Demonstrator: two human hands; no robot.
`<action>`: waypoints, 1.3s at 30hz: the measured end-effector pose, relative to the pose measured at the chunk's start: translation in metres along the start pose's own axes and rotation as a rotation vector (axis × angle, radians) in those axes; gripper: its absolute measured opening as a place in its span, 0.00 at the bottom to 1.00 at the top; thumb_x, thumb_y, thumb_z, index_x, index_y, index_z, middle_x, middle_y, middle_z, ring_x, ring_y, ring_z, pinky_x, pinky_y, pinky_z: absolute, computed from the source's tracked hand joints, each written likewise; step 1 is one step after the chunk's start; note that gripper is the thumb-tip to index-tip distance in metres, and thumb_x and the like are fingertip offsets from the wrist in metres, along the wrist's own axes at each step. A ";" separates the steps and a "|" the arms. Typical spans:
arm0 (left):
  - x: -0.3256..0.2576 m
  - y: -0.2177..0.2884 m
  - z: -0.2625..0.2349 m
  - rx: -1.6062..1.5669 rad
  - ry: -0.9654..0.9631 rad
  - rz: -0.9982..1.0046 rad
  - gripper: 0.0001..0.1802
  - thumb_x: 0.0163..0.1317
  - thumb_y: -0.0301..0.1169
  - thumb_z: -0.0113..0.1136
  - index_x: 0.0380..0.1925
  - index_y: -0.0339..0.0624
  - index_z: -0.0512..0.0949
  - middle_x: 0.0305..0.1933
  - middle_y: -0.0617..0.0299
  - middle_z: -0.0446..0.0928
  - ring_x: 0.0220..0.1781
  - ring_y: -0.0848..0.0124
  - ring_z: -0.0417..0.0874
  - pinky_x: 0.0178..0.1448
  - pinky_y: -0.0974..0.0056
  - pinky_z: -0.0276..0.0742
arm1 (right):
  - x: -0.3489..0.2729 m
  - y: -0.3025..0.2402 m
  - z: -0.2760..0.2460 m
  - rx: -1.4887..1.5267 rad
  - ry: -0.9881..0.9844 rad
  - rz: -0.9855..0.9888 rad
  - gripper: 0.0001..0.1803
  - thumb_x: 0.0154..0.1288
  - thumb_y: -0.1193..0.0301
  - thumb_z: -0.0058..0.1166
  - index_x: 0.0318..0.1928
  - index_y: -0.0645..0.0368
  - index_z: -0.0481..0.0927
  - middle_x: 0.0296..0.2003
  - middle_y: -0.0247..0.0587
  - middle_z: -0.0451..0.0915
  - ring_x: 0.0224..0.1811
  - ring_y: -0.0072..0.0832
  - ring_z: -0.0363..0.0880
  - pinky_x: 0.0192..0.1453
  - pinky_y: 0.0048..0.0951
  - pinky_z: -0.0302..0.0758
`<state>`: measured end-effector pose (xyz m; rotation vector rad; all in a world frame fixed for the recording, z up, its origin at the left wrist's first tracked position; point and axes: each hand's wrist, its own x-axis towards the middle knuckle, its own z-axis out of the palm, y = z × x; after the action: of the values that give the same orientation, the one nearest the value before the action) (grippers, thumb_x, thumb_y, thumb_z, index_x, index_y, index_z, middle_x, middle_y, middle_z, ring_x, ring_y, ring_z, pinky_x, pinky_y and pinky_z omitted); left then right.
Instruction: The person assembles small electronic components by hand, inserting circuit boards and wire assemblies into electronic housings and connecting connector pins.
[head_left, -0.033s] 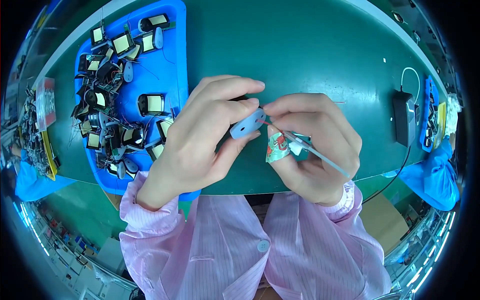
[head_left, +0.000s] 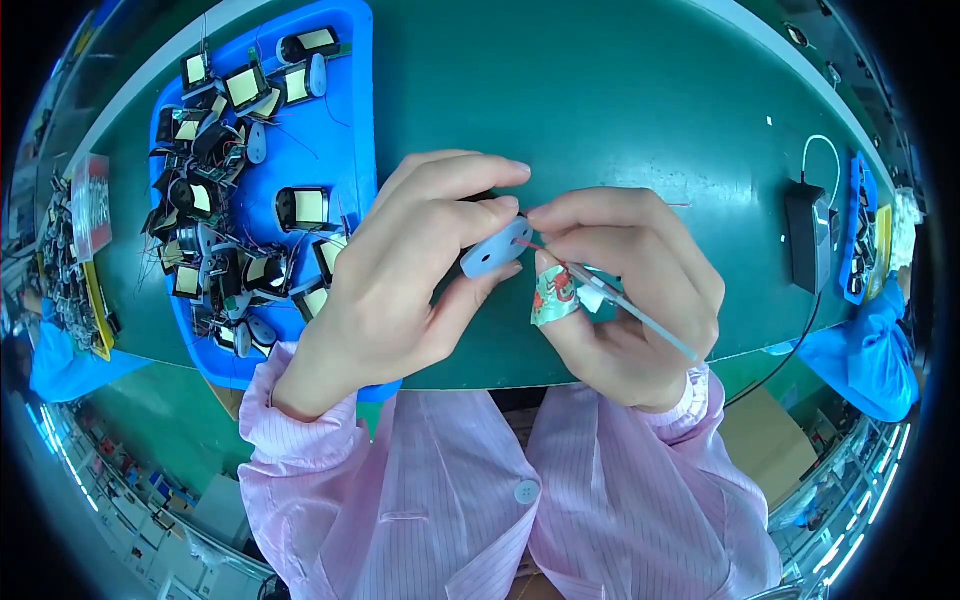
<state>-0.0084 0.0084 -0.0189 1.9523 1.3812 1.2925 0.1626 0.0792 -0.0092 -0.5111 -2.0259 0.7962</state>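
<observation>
Between the thumb and fingers of my left hand (head_left: 400,265) is a small electronic unit, its pale grey oval end piece (head_left: 490,252) with small holes facing me. Most of its body is hidden behind my fingers. My right hand (head_left: 640,280) is closed beside it, fingertips near the oval piece's right end. A thin translucent rod (head_left: 648,322) with a white wrap lies in that hand, slanting down to the right. A short red strand (head_left: 530,244) runs from a hole in the oval piece toward my right fingers. Patterned tape (head_left: 554,295) wraps my right thumb.
A blue tray (head_left: 345,130) on the left holds a heap of similar black units with cream pads and loose wires. On the right of the green table (head_left: 600,110) stands a black box (head_left: 808,238) with a cable. Blue-sleeved arms (head_left: 868,350) show at both sides.
</observation>
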 end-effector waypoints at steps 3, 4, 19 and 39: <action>-0.001 0.001 -0.001 -0.035 -0.008 -0.035 0.24 0.45 0.14 0.65 0.45 0.35 0.72 0.52 0.44 0.77 0.53 0.53 0.79 0.53 0.57 0.76 | 0.001 0.000 0.000 0.009 0.005 -0.018 0.12 0.37 0.83 0.60 0.28 0.69 0.77 0.33 0.47 0.79 0.23 0.29 0.79 0.24 0.25 0.75; -0.002 0.002 -0.002 -0.035 -0.008 -0.035 0.24 0.45 0.14 0.65 0.45 0.35 0.72 0.52 0.44 0.77 0.53 0.53 0.79 0.53 0.57 0.76 | 0.000 -0.001 0.001 0.009 0.005 -0.018 0.12 0.37 0.83 0.60 0.28 0.69 0.77 0.33 0.47 0.79 0.23 0.29 0.79 0.24 0.25 0.75; -0.004 0.002 0.004 -0.223 0.048 -0.122 0.22 0.45 0.15 0.67 0.43 0.35 0.74 0.50 0.49 0.78 0.46 0.60 0.82 0.40 0.65 0.81 | 0.000 -0.010 -0.006 -0.010 -0.048 0.036 0.10 0.42 0.82 0.62 0.30 0.69 0.78 0.34 0.50 0.81 0.26 0.29 0.79 0.26 0.23 0.74; 0.001 0.006 0.000 -0.217 0.003 -0.099 0.18 0.45 0.16 0.67 0.38 0.33 0.75 0.49 0.48 0.78 0.44 0.60 0.81 0.41 0.65 0.80 | 0.009 -0.019 -0.014 -0.091 -0.143 0.049 0.13 0.36 0.86 0.61 0.28 0.66 0.77 0.33 0.45 0.81 0.22 0.26 0.77 0.23 0.21 0.71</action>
<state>-0.0055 0.0065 -0.0135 1.7176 1.2641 1.3394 0.1687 0.0757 0.0153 -0.5712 -2.1970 0.7925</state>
